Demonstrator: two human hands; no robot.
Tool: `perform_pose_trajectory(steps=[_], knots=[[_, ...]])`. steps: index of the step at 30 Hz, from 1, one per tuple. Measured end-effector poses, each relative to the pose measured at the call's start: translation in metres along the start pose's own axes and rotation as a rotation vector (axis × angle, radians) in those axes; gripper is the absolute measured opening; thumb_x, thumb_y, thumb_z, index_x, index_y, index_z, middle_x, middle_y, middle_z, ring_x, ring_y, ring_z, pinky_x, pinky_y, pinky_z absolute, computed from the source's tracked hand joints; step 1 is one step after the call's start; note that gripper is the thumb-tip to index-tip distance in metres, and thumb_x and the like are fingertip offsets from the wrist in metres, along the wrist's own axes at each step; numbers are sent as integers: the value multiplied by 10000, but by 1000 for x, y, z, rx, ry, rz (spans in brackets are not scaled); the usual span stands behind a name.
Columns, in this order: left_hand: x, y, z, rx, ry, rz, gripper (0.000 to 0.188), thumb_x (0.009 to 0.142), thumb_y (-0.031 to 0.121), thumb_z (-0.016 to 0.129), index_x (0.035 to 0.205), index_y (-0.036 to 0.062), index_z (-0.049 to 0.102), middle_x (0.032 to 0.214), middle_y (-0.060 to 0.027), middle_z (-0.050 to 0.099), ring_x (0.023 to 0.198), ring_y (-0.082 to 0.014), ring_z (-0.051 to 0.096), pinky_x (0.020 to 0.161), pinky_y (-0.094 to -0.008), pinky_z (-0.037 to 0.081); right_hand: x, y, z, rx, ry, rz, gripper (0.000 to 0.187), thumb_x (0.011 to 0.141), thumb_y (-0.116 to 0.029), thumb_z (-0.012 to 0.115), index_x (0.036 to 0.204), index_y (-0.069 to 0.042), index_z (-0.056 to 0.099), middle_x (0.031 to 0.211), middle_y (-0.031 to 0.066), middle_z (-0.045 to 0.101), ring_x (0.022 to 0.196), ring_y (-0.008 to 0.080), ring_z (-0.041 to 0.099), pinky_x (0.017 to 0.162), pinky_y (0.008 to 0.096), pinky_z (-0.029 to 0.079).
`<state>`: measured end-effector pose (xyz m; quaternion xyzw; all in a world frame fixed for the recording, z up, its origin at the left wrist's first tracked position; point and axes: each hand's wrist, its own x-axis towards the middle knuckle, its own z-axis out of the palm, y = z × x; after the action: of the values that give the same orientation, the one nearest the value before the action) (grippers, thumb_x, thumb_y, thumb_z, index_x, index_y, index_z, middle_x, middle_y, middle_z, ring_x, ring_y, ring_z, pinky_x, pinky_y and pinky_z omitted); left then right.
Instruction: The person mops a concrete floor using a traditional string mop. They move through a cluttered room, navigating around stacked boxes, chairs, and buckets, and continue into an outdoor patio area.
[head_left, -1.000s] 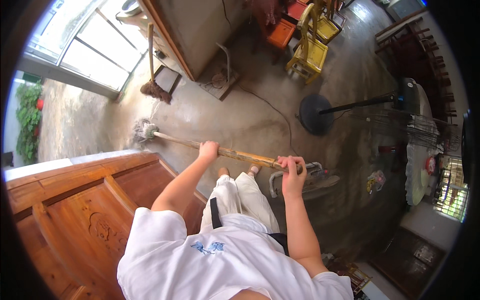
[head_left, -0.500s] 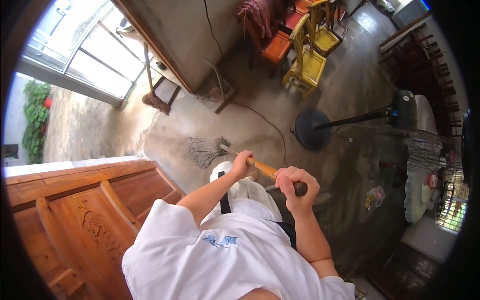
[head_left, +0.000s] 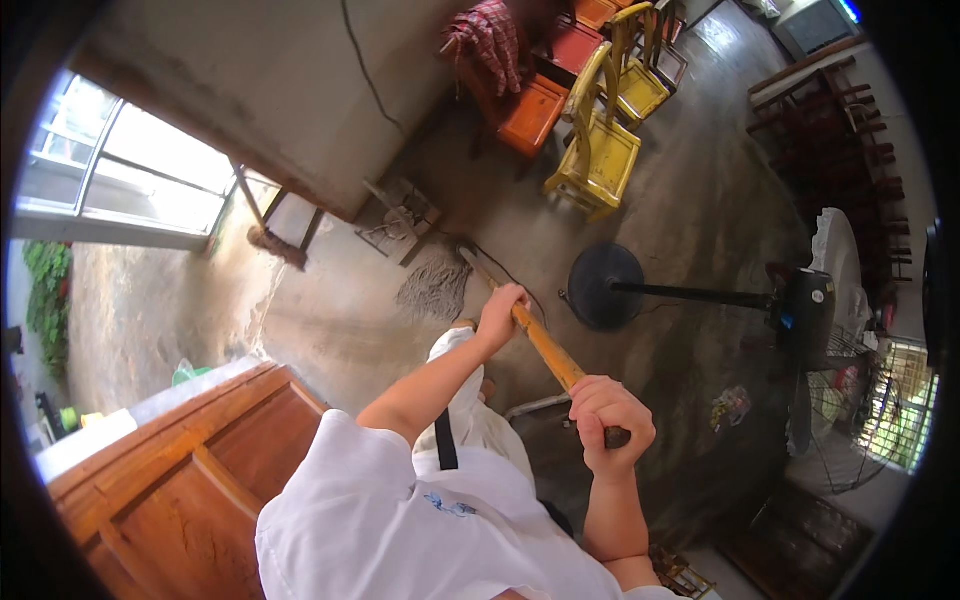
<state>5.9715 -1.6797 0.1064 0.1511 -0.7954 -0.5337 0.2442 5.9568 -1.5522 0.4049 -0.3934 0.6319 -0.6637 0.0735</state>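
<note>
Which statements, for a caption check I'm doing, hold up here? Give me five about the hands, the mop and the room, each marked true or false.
1. The left hand and right hand both grip the mop handle. True.
2. Grey mop strands spread on the floor. True.
3. The right hand is the one nearer the mop strands. False: the left hand is nearer.
4. The checked cloth hangs on a yellow chair. False: it hangs on the orange-seated chair.
5. The round, dark fan base stands on the floor. True.
</note>
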Motion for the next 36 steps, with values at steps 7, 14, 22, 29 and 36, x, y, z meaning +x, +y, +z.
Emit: perform_pose_trajectory(steps=[7, 14, 22, 29, 36], knots=[[117, -74, 24, 86, -253, 13, 164, 734, 38, 653, 835, 63, 526, 861, -128, 558, 887, -351, 551, 753, -412, 448, 17, 85, 19, -162, 154, 5, 210, 801, 51, 658, 723, -44, 488, 696, 89, 602, 633, 249, 592, 729, 435, 545], [120, -86, 39, 166, -617, 215, 212, 677, 23, 665, 837, 73, 534, 864, -114, 570, 914, -355, 558, 766, -411, 459, -35, 88, 29, -209, 570, 115, 202, 798, 106, 618, 747, -29, 477, 729, 106, 593, 687, 239, 593, 780, 431, 535], [-1, -45, 36, 116, -887, 305, 200, 757, 120, 701, 819, 69, 517, 831, -127, 562, 875, -356, 559, 743, -416, 450, -126, -5, 57, -140, 927, 188, 199, 862, 120, 560, 749, -9, 458, 762, 95, 580, 700, 193, 555, 749, 350, 502], [-151, -5, 8, 27, -1140, 381, 172, 750, 73, 677, 843, 68, 532, 847, -130, 563, 879, -358, 554, 734, -404, 442, -235, -98, 128, -276, 1256, 252, 223, 871, 110, 561, 740, -18, 434, 720, 77, 559, 677, 171, 547, 670, 310, 471], [-284, 42, 14, -391, -1597, 484, 222, 647, 11, 649, 818, 75, 523, 804, -129, 544, 823, -362, 545, 714, -395, 432, -292, -157, 213, -625, 1610, 319, 197, 849, 116, 581, 746, -4, 464, 725, 87, 578, 680, 174, 563, 653, 309, 486]])
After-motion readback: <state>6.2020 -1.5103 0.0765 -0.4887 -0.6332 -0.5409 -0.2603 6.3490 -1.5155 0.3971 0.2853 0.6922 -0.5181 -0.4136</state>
